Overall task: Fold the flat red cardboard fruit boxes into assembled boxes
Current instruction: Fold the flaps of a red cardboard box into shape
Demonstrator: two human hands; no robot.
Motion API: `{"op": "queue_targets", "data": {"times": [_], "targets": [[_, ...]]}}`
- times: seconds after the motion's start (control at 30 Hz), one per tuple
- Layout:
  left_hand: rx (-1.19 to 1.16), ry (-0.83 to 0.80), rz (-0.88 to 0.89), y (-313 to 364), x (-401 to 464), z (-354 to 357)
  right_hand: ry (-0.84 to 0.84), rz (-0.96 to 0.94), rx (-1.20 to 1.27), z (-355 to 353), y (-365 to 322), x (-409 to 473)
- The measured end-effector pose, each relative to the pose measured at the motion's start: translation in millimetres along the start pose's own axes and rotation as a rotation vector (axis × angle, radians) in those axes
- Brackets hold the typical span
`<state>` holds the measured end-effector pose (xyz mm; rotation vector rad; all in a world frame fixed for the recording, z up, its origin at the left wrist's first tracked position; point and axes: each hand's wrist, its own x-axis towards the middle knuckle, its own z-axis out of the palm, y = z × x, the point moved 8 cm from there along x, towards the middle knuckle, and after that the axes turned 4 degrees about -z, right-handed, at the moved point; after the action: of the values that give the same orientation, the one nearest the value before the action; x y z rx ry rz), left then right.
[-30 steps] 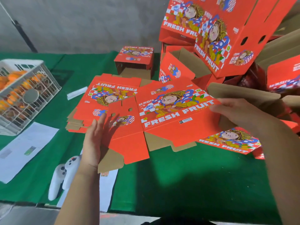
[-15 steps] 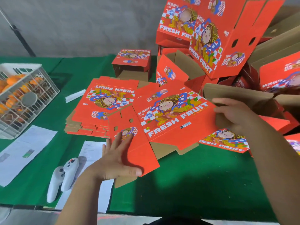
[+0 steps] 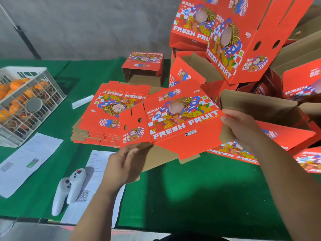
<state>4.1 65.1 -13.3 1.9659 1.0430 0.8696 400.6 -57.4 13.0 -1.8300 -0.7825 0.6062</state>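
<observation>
A half-opened red FRESH FRUIT box [image 3: 180,122] hangs tilted above the green table between my hands. My left hand [image 3: 126,164] presses flat against its brown bottom flap from below at the near left corner. My right hand [image 3: 241,126] grips the box's right edge, fingers curled over the brown inner panel. A stack of flat red boxes [image 3: 107,115] lies on the table behind and left of it. Assembled red boxes [image 3: 231,39] are piled at the back right, and one small folded box [image 3: 144,66] stands at the back centre.
A white wire crate of oranges [image 3: 26,103] stands at the left. Paper sheets [image 3: 29,159] and two white game controllers [image 3: 69,186] lie near the front edge. More red boxes [image 3: 302,87] crowd the right side. Green cloth [image 3: 199,197] covers the table.
My left hand has slid from on top of the box's end panel to under its bottom flap, folding the flap up. The box has lifted and squared out; my right hand keeps its grip.
</observation>
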Motion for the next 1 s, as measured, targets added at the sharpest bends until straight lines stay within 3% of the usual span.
{"op": "queue_targets", "data": {"times": [0.13, 0.23, 0.3, 0.47, 0.53, 0.67, 0.8, 0.87, 1.0], "targets": [[-0.12, 0.336, -0.07, 1, 9, -29, -0.025, 0.086, 0.217, 3, 7, -8], [-0.39, 0.487, -0.148, -1, 20, -48, -0.056, -0.014, 0.201, 3, 6, -16], [-0.505, 0.474, -0.177, 7, 32, -51, 0.014, -0.098, 0.182, -2, -4, -20], [-0.627, 0.425, -0.174, 31, 49, -49, 0.44, -0.284, 0.259, -35, -47, -31], [-0.652, 0.457, -0.137, 40, 51, -47, 0.498, -0.303, 0.28, -41, -65, -33], [-0.799, 0.517, -0.161, 46, 53, -48, 0.499, -0.435, 0.167, -62, -102, -32], [-0.51, 0.235, -0.043, 64, 64, -36, 0.421, -0.479, -0.143, -82, -126, -28], [-0.605, 0.206, -0.027, 71, 63, -26, 0.371, -0.493, -0.271, -88, -137, -26], [-0.9, 0.348, -0.021, 88, 69, -30, 0.19, -0.54, -0.497, -87, -161, -30]]}}
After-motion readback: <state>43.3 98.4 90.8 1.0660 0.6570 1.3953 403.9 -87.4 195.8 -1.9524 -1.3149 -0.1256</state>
